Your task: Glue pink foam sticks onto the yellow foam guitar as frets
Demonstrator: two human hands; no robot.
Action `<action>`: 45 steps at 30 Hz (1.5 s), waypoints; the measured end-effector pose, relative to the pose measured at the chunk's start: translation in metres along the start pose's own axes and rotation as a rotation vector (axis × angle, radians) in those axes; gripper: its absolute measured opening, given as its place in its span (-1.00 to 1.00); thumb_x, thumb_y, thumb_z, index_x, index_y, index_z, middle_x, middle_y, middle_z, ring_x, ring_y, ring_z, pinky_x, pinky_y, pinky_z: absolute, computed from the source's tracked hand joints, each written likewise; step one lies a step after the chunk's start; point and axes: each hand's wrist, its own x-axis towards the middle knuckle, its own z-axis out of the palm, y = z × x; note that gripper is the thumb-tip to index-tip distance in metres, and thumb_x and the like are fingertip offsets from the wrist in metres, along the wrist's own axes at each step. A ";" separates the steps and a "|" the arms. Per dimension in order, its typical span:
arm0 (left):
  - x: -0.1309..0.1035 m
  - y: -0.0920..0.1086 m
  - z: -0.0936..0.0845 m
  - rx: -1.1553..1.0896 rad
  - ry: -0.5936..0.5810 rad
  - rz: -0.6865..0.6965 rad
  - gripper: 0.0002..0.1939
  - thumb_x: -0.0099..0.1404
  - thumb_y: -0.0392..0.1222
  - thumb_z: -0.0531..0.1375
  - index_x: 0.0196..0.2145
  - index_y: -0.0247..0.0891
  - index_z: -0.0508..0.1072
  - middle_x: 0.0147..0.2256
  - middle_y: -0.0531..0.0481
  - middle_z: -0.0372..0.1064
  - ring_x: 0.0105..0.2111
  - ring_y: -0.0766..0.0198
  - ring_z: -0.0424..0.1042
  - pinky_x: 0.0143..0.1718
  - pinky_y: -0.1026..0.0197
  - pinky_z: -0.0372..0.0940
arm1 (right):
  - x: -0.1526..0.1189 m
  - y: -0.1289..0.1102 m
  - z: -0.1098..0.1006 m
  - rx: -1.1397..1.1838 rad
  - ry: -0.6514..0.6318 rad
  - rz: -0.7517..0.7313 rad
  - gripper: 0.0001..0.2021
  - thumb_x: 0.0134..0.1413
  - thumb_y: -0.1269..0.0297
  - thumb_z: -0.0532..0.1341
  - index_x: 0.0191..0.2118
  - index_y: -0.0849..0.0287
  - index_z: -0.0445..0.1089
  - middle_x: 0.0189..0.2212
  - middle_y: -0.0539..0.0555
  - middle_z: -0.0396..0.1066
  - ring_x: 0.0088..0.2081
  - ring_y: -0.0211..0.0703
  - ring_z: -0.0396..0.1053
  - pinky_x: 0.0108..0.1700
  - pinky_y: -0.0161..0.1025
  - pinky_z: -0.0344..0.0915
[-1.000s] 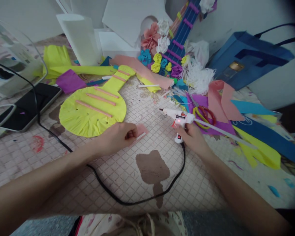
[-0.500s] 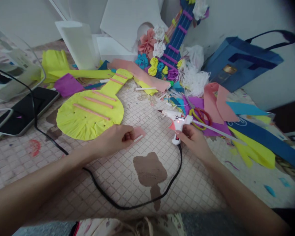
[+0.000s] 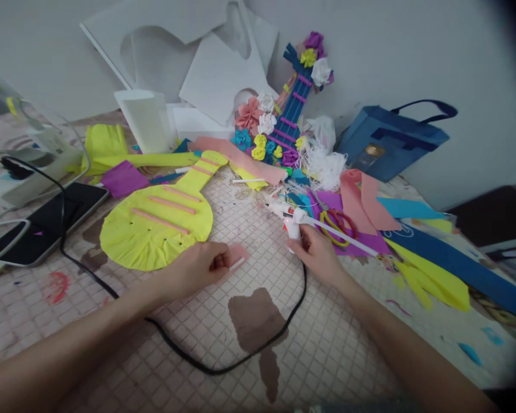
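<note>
My left hand (image 3: pixel 204 265) is closed over a small piece of pink crepe paper (image 3: pixel 239 252) on the table, with a thin white stick (image 3: pixel 236 264) lying on it. Whether the fingers pinch the stick or the paper is hidden. My right hand (image 3: pixel 316 252) grips the handle of a white glue gun (image 3: pixel 290 221), its nozzle pointing left and a red light showing. A long glue stick (image 3: pixel 344 234) juts from its back. Left of centre lies a yellow paper-covered guitar shape (image 3: pixel 155 238) with pink strips across it.
A flower-decorated blue guitar (image 3: pixel 290 117) leans at the back. Scissors (image 3: pixel 337 226) lie on purple paper beside the glue gun. A black cord (image 3: pixel 184 357) loops across the front. A phone (image 3: pixel 47 221), white cup (image 3: pixel 148 123) and blue bag (image 3: pixel 387 143) stand or lie around.
The camera view has tilted up, so more of the wall shows. My right hand has turned the glue gun slightly and shifted it left; my left hand stays at the pink paper.
</note>
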 end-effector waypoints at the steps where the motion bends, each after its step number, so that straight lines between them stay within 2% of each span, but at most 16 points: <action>1: 0.000 0.000 0.000 0.003 0.002 0.000 -0.90 0.14 -0.24 0.08 -0.45 -0.29 0.36 -0.53 0.09 0.31 -0.54 0.39 0.26 -0.53 0.34 0.10 | -0.003 0.002 -0.001 0.033 -0.009 0.009 -0.71 0.09 0.13 0.16 -0.14 0.21 0.30 -0.36 0.11 0.41 -0.42 -0.14 0.33 -0.39 -0.20 0.25; 5: 0.001 0.000 0.000 0.009 0.002 -0.002 -0.92 0.12 -0.29 0.08 -0.44 -0.29 0.36 -0.54 0.10 0.31 -0.54 0.40 0.26 -0.52 0.35 0.11 | -0.011 0.008 -0.005 0.149 -0.037 0.033 -0.66 0.13 0.12 0.14 -0.02 0.17 0.23 -0.29 0.12 0.40 -0.41 -0.16 0.36 -0.41 -0.21 0.29; 7: 0.000 -0.001 0.000 0.007 0.010 0.008 -0.92 0.12 -0.28 0.08 -0.44 -0.29 0.36 -0.53 0.09 0.32 -0.53 0.39 0.27 -0.52 0.35 0.11 | -0.015 0.009 -0.006 0.159 -0.017 0.048 -0.73 0.13 0.14 0.14 -0.10 0.16 0.24 -0.34 0.08 0.39 -0.44 -0.19 0.34 -0.43 -0.24 0.28; 9: 0.000 -0.002 0.001 0.012 0.016 0.016 -0.92 0.13 -0.27 0.08 -0.45 -0.29 0.37 -0.52 0.09 0.32 -0.53 0.39 0.27 -0.52 0.35 0.11 | -0.021 0.006 -0.008 0.117 0.089 0.055 -0.84 0.14 0.17 0.14 -0.25 0.15 0.25 -0.45 0.02 0.35 -0.50 -0.22 0.29 -0.47 -0.27 0.24; 11: 0.000 -0.003 0.001 0.021 0.013 0.020 -0.93 0.12 -0.28 0.09 -0.45 -0.29 0.36 -0.53 0.09 0.31 -0.54 0.39 0.26 -0.52 0.34 0.11 | -0.028 -0.001 -0.009 0.050 0.192 -0.012 -0.89 0.14 0.24 0.14 -0.36 0.13 0.23 -0.54 -0.04 0.27 -0.53 -0.25 0.23 -0.49 -0.29 0.20; 12: 0.000 -0.003 0.000 0.025 0.011 0.023 -0.93 0.12 -0.29 0.09 -0.46 -0.29 0.36 -0.54 0.09 0.31 -0.54 0.39 0.26 -0.52 0.34 0.10 | -0.032 -0.006 -0.009 0.027 0.194 -0.084 -0.90 0.14 0.28 0.14 -0.38 0.13 0.23 -0.54 -0.04 0.26 -0.53 -0.26 0.22 -0.49 -0.29 0.20; 13: 0.000 -0.003 0.000 0.028 0.010 0.026 -0.94 0.11 -0.30 0.09 -0.46 -0.29 0.36 -0.54 0.09 0.31 -0.54 0.39 0.26 -0.52 0.34 0.10 | -0.034 -0.012 -0.008 0.016 0.157 -0.174 -0.92 0.14 0.33 0.14 -0.37 0.13 0.24 -0.52 -0.03 0.27 -0.52 -0.26 0.24 -0.47 -0.30 0.21; 16: 0.001 -0.003 0.000 0.026 0.016 0.031 -0.94 0.11 -0.31 0.09 -0.46 -0.29 0.36 -0.54 0.09 0.32 -0.54 0.39 0.27 -0.52 0.34 0.11 | -0.034 -0.030 -0.003 0.002 -0.058 -0.455 -0.95 0.17 0.40 0.10 -0.29 0.14 0.29 -0.36 0.05 0.36 -0.35 -0.22 0.33 -0.32 -0.28 0.30; 18: 0.001 -0.003 0.001 0.021 0.016 0.027 -0.93 0.11 -0.31 0.10 -0.45 -0.30 0.37 -0.54 0.09 0.32 -0.53 0.38 0.28 -0.51 0.34 0.11 | -0.026 -0.039 0.004 -0.034 -0.117 -0.576 -0.91 0.19 0.39 0.08 -0.24 0.15 0.32 -0.29 0.09 0.38 -0.25 -0.18 0.35 -0.24 -0.25 0.32; 22: 0.002 -0.005 0.002 0.009 0.026 0.024 -0.91 0.09 -0.35 0.09 -0.43 -0.30 0.39 -0.56 0.09 0.33 -0.54 0.39 0.28 -0.50 0.35 0.12 | -0.004 -0.052 0.019 -0.080 -0.179 -0.706 -0.85 0.20 0.42 0.06 -0.17 0.19 0.34 -0.18 0.14 0.37 -0.14 -0.11 0.31 -0.12 -0.16 0.31; 27: 0.002 -0.003 0.002 0.004 0.028 0.030 -0.90 0.09 -0.36 0.08 -0.44 -0.29 0.39 -0.57 0.10 0.32 -0.56 0.40 0.27 -0.50 0.35 0.13 | 0.012 -0.058 0.029 -0.121 -0.341 -0.785 -0.79 0.09 0.53 0.10 -0.15 0.21 0.31 -0.13 0.15 0.35 -0.04 -0.06 0.23 -0.02 -0.09 0.26; 32: 0.001 -0.002 0.001 0.009 0.036 0.038 -0.91 0.09 -0.35 0.09 -0.45 -0.30 0.39 -0.57 0.10 0.31 -0.56 0.40 0.26 -0.50 0.34 0.12 | 0.014 -0.057 0.032 -0.146 -0.344 -0.819 -0.81 0.12 0.52 0.06 -0.16 0.20 0.31 -0.18 0.13 0.36 -0.08 -0.07 0.24 -0.03 -0.09 0.27; 38: 0.002 -0.002 0.001 0.025 0.033 0.049 -0.93 0.10 -0.35 0.09 -0.45 -0.30 0.38 -0.55 0.09 0.32 -0.55 0.39 0.26 -0.49 0.34 0.11 | 0.016 -0.054 0.034 -0.226 -0.300 -0.904 -0.83 0.20 0.48 0.02 -0.19 0.25 0.33 -0.20 0.15 0.36 -0.10 -0.07 0.25 -0.04 -0.13 0.26; 45: 0.002 -0.002 0.001 0.028 0.026 0.044 -0.93 0.12 -0.32 0.10 -0.44 -0.31 0.39 -0.55 0.08 0.33 -0.56 0.39 0.25 -0.50 0.34 0.10 | 0.018 -0.048 0.038 -0.214 -0.257 -0.954 -0.81 0.24 0.45 0.00 -0.22 0.25 0.35 -0.25 0.15 0.38 -0.12 -0.08 0.27 -0.11 -0.14 0.29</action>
